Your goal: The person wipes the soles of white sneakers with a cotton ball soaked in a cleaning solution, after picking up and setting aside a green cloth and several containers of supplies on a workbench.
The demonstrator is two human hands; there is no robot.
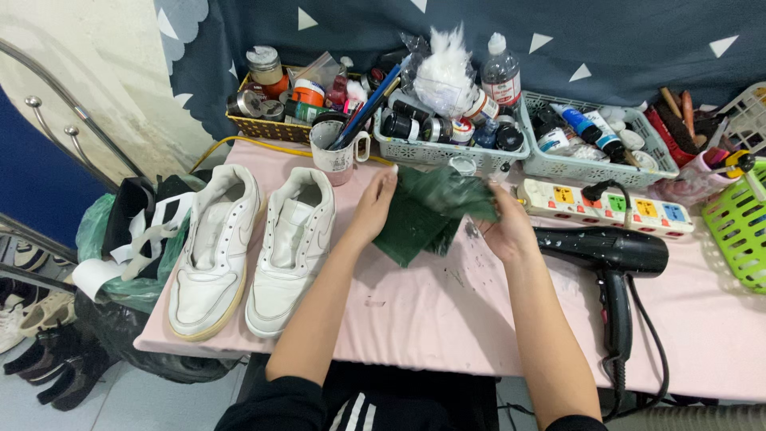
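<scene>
Both of my hands hold a dark green cloth (pixel 427 214) over the pink table (pixel 447 311). My left hand (pixel 373 209) presses on the cloth's left edge. My right hand (pixel 504 227) grips its right side, which is lifted and blurred. A pair of white sneakers (pixel 255 243) without laces lies side by side to the left of my left hand, toes toward me.
A black hair dryer (pixel 610 259) lies right of my right hand, beside a white power strip (pixel 606 206). A mug of brushes (pixel 337 148), baskets of paint jars and bottles (pixel 447 120) line the back. A green basket (pixel 738 227) stands far right. Bags and shoes crowd the floor left.
</scene>
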